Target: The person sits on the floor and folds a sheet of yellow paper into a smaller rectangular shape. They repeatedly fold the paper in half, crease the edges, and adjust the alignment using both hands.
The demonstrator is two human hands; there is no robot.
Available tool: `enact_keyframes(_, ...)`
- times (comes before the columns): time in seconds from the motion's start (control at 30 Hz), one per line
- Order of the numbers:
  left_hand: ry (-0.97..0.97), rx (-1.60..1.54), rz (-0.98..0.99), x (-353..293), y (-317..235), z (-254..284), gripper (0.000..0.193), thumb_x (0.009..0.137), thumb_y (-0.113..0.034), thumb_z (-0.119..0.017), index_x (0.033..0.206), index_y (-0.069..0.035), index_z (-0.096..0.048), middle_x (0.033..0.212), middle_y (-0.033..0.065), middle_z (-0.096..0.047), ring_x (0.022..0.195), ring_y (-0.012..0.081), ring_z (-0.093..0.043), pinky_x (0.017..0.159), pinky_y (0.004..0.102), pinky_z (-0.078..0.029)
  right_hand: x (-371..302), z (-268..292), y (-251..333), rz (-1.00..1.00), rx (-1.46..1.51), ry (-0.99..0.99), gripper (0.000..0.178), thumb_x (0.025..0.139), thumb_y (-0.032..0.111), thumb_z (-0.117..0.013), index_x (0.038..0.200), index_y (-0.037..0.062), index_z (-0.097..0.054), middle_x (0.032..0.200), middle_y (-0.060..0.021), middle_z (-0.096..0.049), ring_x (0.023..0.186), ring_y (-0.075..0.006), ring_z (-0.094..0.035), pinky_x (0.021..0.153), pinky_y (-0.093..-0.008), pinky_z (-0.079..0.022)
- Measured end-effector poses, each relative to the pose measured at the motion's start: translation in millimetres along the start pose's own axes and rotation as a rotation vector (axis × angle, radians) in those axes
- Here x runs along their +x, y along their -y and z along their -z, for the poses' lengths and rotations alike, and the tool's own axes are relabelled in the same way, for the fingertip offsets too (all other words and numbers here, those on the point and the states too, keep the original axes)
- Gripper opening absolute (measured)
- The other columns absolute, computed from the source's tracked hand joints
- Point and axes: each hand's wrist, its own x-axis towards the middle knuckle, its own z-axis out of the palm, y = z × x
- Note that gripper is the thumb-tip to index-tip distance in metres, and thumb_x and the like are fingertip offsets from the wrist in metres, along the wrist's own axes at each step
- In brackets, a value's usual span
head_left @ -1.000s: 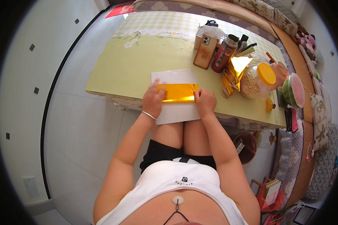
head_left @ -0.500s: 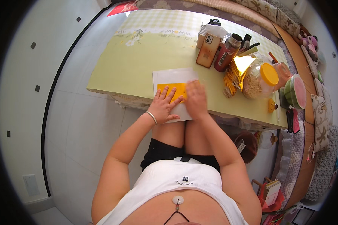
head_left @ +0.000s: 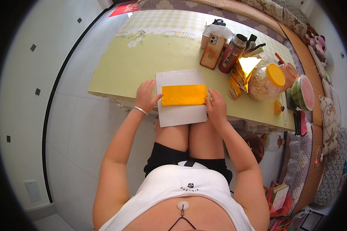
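A rectangle of shiny gold foil paper (head_left: 184,95) lies flat across a white sheet or board (head_left: 177,116) at the table's front edge. My left hand (head_left: 146,97) is at the left side, fingers apart, its thumb reaching to the foil paper's left end. At the other end, my right hand (head_left: 216,107) has its thumb at the foil's right edge, with the fingers spread beside it. Neither hand covers the middle of the foil paper. More folded gold foil pieces (head_left: 240,79) stand bunched to the right.
The table (head_left: 119,73) has a pale green cloth. Toward its right stand a phone (head_left: 213,52), a dark red bottle (head_left: 231,56), a yellow-lidded jar (head_left: 266,82) and a watermelon-patterned container (head_left: 302,93). Below the table's right side is a brown bin (head_left: 255,146).
Both hands have come off the top of the foil paper and moved apart to its two ends. The whole foil rectangle now shows, lying flat.
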Motion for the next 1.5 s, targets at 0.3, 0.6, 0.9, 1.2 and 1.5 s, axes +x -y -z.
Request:
enact_keyframes(0.3,0.33,0.15,0.204,51.1,-23.0,-1.3,0.053,0.057,-0.023,-0.091,0.102,-0.005,-0.067,0.095,0.011,-0.065,0.103,0.0327,-0.055,0.094,0.0405,-0.046,31.0,-27.1,15.2,-0.551,0.529,0.115,0.065,0.083,0.003,-0.068,0.14,-0.0111,-0.04,0.067,-0.0089,-0.062,0.052,-0.0147,-0.061,0.048,-0.0287,-0.051)
enact_keyframes(0.6,0.155,-0.468,0.374,37.8,-18.1,-6.8,0.015,0.072,0.001,-0.075,0.08,-0.002,-0.062,0.08,0.0075,-0.067,0.07,0.0204,-0.065,0.06,0.0329,-0.052,27.0,-37.4,-5.2,-0.652,0.975,0.05,0.051,0.091,0.008,-0.066,0.136,-0.0054,-0.044,0.077,-0.009,-0.067,0.058,-0.0143,-0.065,0.049,-0.0241,-0.049)
enact_keyframes(0.9,-0.06,-1.053,0.767,22.5,-41.4,-7.5,0.008,0.088,0.005,-0.062,0.093,0.0,-0.065,0.086,0.0086,-0.07,0.077,0.019,-0.073,0.062,0.0271,-0.06,36.1,-20.1,16.5,-0.738,1.044,0.008,0.019,0.094,0.014,-0.067,0.106,0.0028,-0.059,0.086,-0.0095,-0.072,0.063,-0.0151,-0.068,0.054,-0.0246,-0.052)
enact_keyframes(1.2,-0.033,-1.066,0.78,25.1,-33.1,-11.6,0.004,0.09,-0.005,-0.069,0.09,-0.001,-0.067,0.083,0.0076,-0.071,0.075,0.0159,-0.072,0.065,0.0251,-0.059,34.3,-26.7,-3.8,-0.747,1.026,0.015,0.014,0.094,0.016,-0.068,0.093,0.0032,-0.062,0.083,-0.0104,-0.072,0.07,-0.0178,-0.072,0.059,-0.0266,-0.057)
enact_keyframes(1.5,0.068,-0.561,0.546,14.6,-33.2,-19.4,0.016,0.083,-0.012,-0.078,0.079,0.0,-0.068,0.076,0.0057,-0.068,0.065,0.0112,-0.062,0.061,0.0249,-0.052,26.9,-5.9,-1.6,-0.703,0.81,0.117,0.016,0.093,0.015,-0.068,0.089,0.0014,-0.061,0.079,-0.0097,-0.07,0.064,-0.0145,-0.069,0.055,-0.0265,-0.056)
